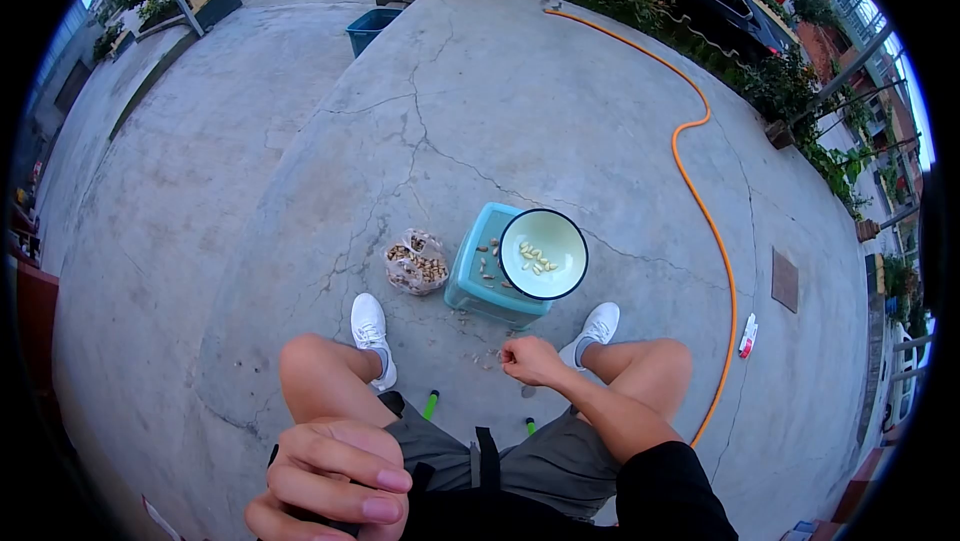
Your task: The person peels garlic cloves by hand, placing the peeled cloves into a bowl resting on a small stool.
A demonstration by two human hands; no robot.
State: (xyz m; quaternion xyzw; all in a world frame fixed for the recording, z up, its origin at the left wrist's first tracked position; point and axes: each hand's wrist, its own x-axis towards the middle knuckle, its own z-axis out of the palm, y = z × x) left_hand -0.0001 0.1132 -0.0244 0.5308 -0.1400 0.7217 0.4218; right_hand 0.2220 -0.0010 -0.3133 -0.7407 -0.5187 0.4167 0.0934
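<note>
My left hand (330, 481) is large and close to the camera at the bottom left, fingers curled; whatever lies inside them is hidden. Between my knees, my right hand (535, 361) has its fingers pinched together above the ground, just in front of the stool; anything in the pinch is too small to make out. A white bowl with a dark rim (572, 241) rests on the right part of a turquoise plastic stool (490, 306). Several pale, peeled pieces (538, 259) lie in the bowl. Small brown pieces (487, 263) are scattered on the stool top beside it.
A clear plastic bag (416, 263) of brown, nut-like pieces stands left of the stool. Small bits (485, 357) litter the concrete below my right hand. An orange hose (715, 226) curves along the right. A blue-green bin (370, 31) and parked cars are farther off.
</note>
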